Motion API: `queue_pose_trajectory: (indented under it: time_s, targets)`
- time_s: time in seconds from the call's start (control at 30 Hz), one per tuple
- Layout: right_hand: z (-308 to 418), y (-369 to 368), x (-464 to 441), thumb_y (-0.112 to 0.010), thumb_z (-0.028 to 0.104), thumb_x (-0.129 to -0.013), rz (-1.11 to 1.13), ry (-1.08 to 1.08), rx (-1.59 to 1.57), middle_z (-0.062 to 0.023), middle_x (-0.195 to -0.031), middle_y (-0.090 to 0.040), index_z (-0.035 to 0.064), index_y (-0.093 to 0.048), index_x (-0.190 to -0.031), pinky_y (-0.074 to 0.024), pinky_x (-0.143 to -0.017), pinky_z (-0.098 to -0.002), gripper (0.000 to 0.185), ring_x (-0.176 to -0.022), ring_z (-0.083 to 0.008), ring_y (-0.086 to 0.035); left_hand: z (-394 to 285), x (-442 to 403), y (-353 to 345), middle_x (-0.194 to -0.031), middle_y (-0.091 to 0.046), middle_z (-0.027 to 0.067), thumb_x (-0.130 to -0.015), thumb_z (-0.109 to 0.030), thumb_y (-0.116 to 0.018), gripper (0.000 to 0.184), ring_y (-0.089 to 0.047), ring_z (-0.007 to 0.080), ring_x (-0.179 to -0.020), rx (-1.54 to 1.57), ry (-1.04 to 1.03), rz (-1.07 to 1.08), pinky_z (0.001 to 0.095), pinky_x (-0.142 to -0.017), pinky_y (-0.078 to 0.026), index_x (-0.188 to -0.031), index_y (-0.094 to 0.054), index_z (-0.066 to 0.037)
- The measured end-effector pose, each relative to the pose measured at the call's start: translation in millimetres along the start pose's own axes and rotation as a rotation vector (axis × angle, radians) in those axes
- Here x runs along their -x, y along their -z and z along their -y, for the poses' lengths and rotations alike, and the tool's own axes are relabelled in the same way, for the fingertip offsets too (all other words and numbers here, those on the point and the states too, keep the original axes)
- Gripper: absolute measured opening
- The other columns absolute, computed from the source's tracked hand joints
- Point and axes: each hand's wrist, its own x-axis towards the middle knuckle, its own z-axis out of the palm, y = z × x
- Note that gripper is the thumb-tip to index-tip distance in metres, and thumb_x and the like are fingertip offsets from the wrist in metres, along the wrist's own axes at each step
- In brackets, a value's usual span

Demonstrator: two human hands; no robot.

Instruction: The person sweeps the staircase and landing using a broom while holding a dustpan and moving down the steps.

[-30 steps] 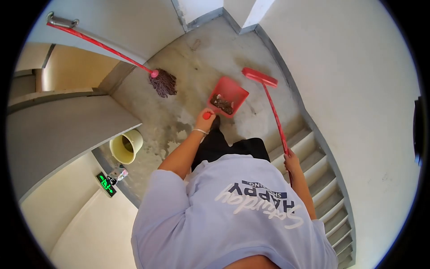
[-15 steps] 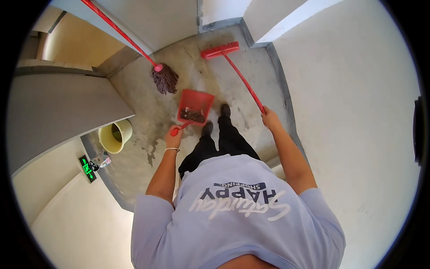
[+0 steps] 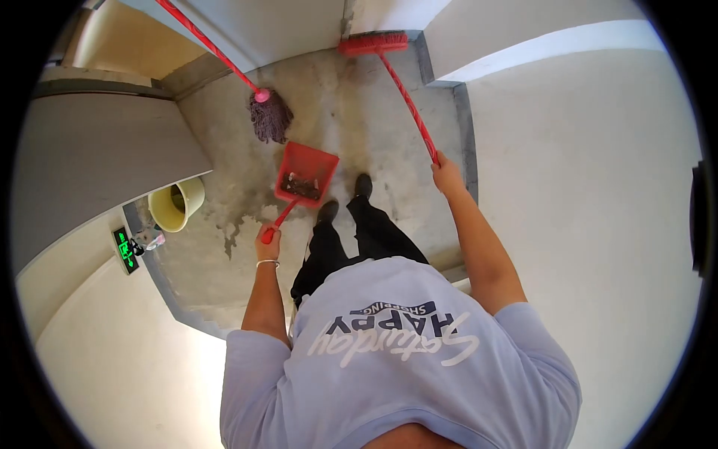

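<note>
My left hand (image 3: 268,238) is closed round the short handle of a red dustpan (image 3: 310,163), which has dark debris and pale scraps (image 3: 301,186) inside near its handle side. My right hand (image 3: 447,173) grips the end of the red handle of a broom (image 3: 374,43). The broom's red head lies at the far edge of the floor, against the foot of the wall. A mop (image 3: 269,116) with dark strands and a red handle stands beyond the dustpan, touched by neither hand.
A yellow bucket (image 3: 176,205) stands on the left beside a grey partition (image 3: 105,153). Near it is a green exit sign (image 3: 125,251). My shoes (image 3: 363,185) are just right of the dustpan. A white wall (image 3: 583,187) rises on the right.
The broom head has swung from the right side to the far wall, and my right arm has stretched forward. My left hand and the dustpan have shifted left. The stairs have left the view.
</note>
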Motion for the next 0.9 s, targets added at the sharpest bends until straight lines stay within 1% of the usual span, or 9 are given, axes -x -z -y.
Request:
queue_pose_trajectory:
  time_s: [0.1, 0.2, 0.3, 0.4, 0.5, 0.57, 0.63, 0.7, 0.9]
  targets:
    - [-11, 6, 2, -0.051, 0.02, -0.082, 0.09, -0.054, -0.005, -0.0222, -0.086, -0.061, 0.0075, -0.046, -0.124, -0.0462, -0.071, -0.0422, 0.044, -0.082, -0.0381, -0.058, 10, 10, 2, -0.082, -0.056, 0.0022, -0.072, 0.0, -0.059, 0.01, -0.053, 0.0134, -0.082, 0.063, 0.033, -0.058, 0.0244, -0.078, -0.041, -0.079, -0.057, -0.005]
    - [-6, 2, -14, -0.051, 0.021, -0.082, 0.06, 0.059, 0.031, -0.022, -0.087, -0.061, 0.0079, -0.046, -0.125, -0.0481, -0.064, -0.0409, 0.044, -0.073, -0.0361, -0.06, 13, 11, 4, -0.088, -0.058, 0.0039, -0.072, 0.002, -0.059, 0.01, -0.053, 0.0146, -0.088, 0.081, 0.079, -0.092, 0.0254, -0.083, -0.04, -0.079, -0.056, -0.004]
    - [6, -17, -50, -0.05, 0.02, -0.082, 0.216, -0.077, -0.013, -0.0206, -0.084, -0.061, 0.0089, -0.048, -0.121, -0.0484, -0.052, -0.039, 0.04, -0.059, -0.0322, -0.06, 21, 12, 2, -0.095, -0.06, 0.0068, -0.073, 0.001, -0.06, 0.01, -0.054, 0.0161, -0.094, 0.092, 0.116, -0.114, 0.027, -0.087, -0.04, -0.081, -0.057, -0.004]
    - [24, -35, -67, -0.049, 0.019, -0.083, 0.243, 0.046, -0.013, -0.0187, -0.077, -0.059, 0.0091, -0.048, -0.118, -0.0462, -0.043, -0.0373, 0.037, -0.048, -0.0287, -0.057, 24, 15, -1, -0.1, -0.06, 0.0102, -0.074, 0.0, -0.06, 0.009, -0.054, 0.0174, -0.1, 0.129, 0.151, -0.145, 0.0282, -0.091, -0.039, -0.082, -0.057, -0.003]
    - [31, -45, -74, -0.048, 0.017, -0.083, 0.345, -0.07, -0.011, -0.0189, -0.077, -0.058, 0.0083, -0.046, -0.117, -0.046, -0.043, -0.0384, 0.035, -0.052, -0.03, -0.057, 19, 17, -3, -0.101, -0.06, 0.0117, -0.075, -0.001, -0.061, 0.009, -0.054, 0.0186, -0.102, 0.138, 0.164, -0.185, 0.0289, -0.091, -0.039, -0.083, -0.057, -0.003]
    - [4, -49, -73, -0.048, 0.016, -0.083, 0.315, -0.013, 0.105, -0.0202, -0.082, -0.058, 0.0099, -0.045, -0.12, -0.0468, -0.045, -0.0393, 0.037, -0.059, -0.0326, -0.06, 19, 21, -3, -0.102, -0.06, 0.0122, -0.075, -0.001, -0.06, 0.01, -0.054, 0.0195, -0.101, 0.154, 0.17, -0.213, 0.0294, -0.091, -0.039, -0.083, -0.058, -0.004]
    - [-2, -18, -52, -0.051, 0.014, -0.08, 0.308, -0.047, 0.064, -0.0241, -0.094, -0.059, 0.0063, -0.048, -0.114, -0.0442, -0.077, -0.0469, 0.035, -0.09, -0.0419, -0.055, 25, 23, -3, -0.103, -0.06, 0.0121, -0.075, 0.0, -0.06, 0.01, -0.054, 0.0197, -0.101, 0.158, 0.147, -0.22, 0.0295, -0.091, -0.039, -0.084, -0.058, -0.004]
    - [-23, 15, -29, -0.05, 0.015, -0.082, 0.346, 0.01, 0.18, -0.0242, -0.095, -0.059, 0.007, -0.047, -0.118, -0.0442, -0.078, -0.0451, 0.037, -0.091, -0.042, -0.055, 29, 22, -4, -0.104, -0.059, 0.0119, -0.074, 0.0, -0.06, 0.01, -0.054, 0.0198, -0.101, 0.173, 0.117, -0.219, 0.0297, -0.091, -0.039, -0.084, -0.058, -0.004]
    - [3, 94, 19, -0.047, 0.02, -0.086, 0.443, -0.153, 0.18, -0.0241, -0.096, -0.059, 0.0074, -0.044, -0.123, -0.0442, -0.078, -0.0441, 0.039, -0.092, -0.0417, -0.055, 42, 20, -5, -0.1, -0.059, 0.0091, -0.073, 0.005, -0.058, 0.013, -0.054, 0.0185, -0.1, 0.219, 0.099, -0.248, 0.0294, -0.089, -0.039, -0.082, -0.056, -0.004]
